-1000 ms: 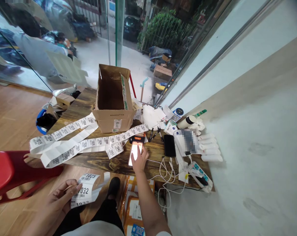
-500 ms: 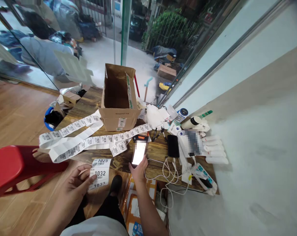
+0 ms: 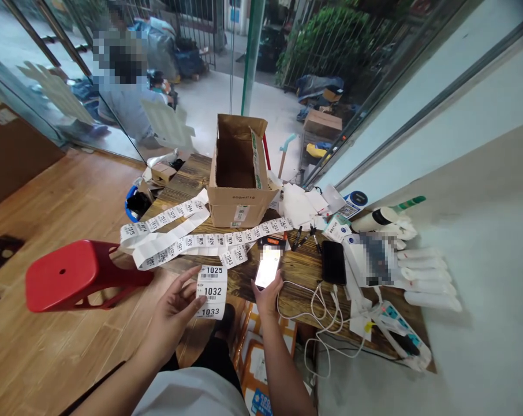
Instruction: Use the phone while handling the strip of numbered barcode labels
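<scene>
My left hand (image 3: 177, 306) pinches a short strip of white labels (image 3: 212, 292) printed 1025, 1032 and 1033, held in front of the table's near edge. My right hand (image 3: 268, 289) is closed around the lower end of a handheld scanner (image 3: 270, 263) with a bright lit screen and a black and orange top. Long strips of numbered labels (image 3: 170, 256) lie looped across the wooden table, reaching from its left side towards the scanner. Behind them stands an open cardboard box (image 3: 239, 207), its inside dark.
A red stool (image 3: 62, 274) stands at the left. Right of the scanner lie a black phone (image 3: 333, 263), white cables (image 3: 320, 306) and a power strip (image 3: 402, 335). Taped boxes (image 3: 257, 358) sit below the table. Beyond the glass, a person (image 3: 125, 104) is seated.
The view has swung left, so the table's things appear further right and more floor shows. Both hands keep their holds on the label strip and the scanner.
</scene>
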Demonstrator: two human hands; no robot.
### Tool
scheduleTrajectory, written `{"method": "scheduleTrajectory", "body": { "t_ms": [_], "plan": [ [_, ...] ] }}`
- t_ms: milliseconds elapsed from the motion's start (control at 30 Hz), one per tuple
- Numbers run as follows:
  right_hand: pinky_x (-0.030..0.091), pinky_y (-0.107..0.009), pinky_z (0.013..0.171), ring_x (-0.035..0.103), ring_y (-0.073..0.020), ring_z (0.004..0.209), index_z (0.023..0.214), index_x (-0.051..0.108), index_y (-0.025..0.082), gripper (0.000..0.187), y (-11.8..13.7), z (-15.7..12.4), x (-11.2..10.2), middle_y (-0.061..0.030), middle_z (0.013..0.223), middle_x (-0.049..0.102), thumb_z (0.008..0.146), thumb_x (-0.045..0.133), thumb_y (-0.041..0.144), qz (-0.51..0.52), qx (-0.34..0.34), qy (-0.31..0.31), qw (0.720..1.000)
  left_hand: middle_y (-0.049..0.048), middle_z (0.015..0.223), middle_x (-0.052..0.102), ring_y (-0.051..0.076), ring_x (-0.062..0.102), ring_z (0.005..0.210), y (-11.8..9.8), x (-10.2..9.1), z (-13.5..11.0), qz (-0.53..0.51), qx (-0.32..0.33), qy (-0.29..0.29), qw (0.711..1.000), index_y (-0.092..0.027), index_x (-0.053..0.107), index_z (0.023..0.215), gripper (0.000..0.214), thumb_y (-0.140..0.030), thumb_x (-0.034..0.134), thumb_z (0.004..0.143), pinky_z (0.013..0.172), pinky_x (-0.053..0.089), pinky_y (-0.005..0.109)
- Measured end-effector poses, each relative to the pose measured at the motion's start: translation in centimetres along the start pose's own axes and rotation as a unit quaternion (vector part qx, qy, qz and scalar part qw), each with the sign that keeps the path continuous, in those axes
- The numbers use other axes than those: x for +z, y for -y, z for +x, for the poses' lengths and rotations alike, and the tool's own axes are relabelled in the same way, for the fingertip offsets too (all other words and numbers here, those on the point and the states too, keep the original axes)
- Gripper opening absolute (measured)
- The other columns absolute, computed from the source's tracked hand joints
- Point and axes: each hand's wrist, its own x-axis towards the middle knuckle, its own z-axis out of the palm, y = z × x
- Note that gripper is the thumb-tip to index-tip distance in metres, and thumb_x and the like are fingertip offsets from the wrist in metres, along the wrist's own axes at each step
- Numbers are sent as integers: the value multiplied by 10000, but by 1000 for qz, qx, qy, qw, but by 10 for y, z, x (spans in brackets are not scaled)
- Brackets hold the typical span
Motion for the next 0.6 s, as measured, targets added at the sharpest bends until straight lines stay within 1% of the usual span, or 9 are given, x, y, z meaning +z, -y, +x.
{"method": "scheduleTrajectory", "body": {
  "t_ms": [200, 267, 333, 400, 500, 567, 600],
  "plan": [
    [340, -554, 972, 350, -397, 1174, 1417, 152, 5, 1034, 0, 2, -1, -278, 1242, 368, 733, 507, 695, 0, -6, 0, 1000, 26, 883, 728, 163, 672, 853, -1, 1, -2, -9, -2, 16, 1000, -219, 517, 1194, 649, -280, 807, 616, 687, 524, 194],
    [344, -556, 966, 357, -401, 1165, 1409, 188, -4, 1050, 0, 3, -5, -287, 1240, 387, 715, 511, 715, -10, -9, 0, 1000, 25, 894, 729, 165, 672, 859, -1, 2, -3, -7, 0, 14, 1000, -228, 511, 1210, 659, -277, 803, 621, 693, 525, 201],
    [356, -557, 950, 376, -397, 1148, 1398, 228, -2, 1021, -1, 3, -11, -289, 1228, 412, 723, 498, 715, -25, -14, -4, 1000, 23, 892, 728, 163, 672, 854, -1, 2, -3, -3, 2, 11, 1000, -233, 503, 1233, 680, -274, 801, 622, 691, 525, 203],
    [372, -552, 930, 406, -378, 1121, 1387, 269, 18, 923, -4, 3, -20, -276, 1210, 442, 771, 482, 671, -36, -35, -13, 999, 22, 884, 728, 160, 673, 844, -1, 2, -2, 2, 3, 9, 1000, -236, 494, 1259, 710, -272, 800, 620, 686, 522, 200],
    [400, -518, 907, 457, -325, 1067, 1348, 354, 74, 665, -8, 2, -33, -224, 1165, 512, 863, 477, 512, -44, -123, -13, 991, 24, 888, 727, 164, 673, 843, -1, 3, -2, 0, 1, 7, 1000, -238, 477, 1288, 751, -275, 803, 612, 685, 525, 208],
    [415, -487, 899, 480, -293, 1045, 1305, 418, 114, 518, -10, -1, -41, -180, 1117, 565, 890, 477, 418, -49, -177, -4, 983, 29, 893, 728, 168, 673, 845, 0, 3, -1, -3, -3, 7, 1000, -234, 470, 1295, 771, -284, 808, 604, 680, 527, 210],
    [420, -470, 895, 489, -280, 1037, 1284, 445, 131, 471, -10, -3, -45, -160, 1092, 586, 892, 481, 388, -51, -191, 0, 980, 31, 896, 728, 169, 673, 844, 1, 2, -1, -3, -5, 6, 1000, -231, 468, 1295, 776, -288, 810, 602, 675, 527, 207]
  ]
}}
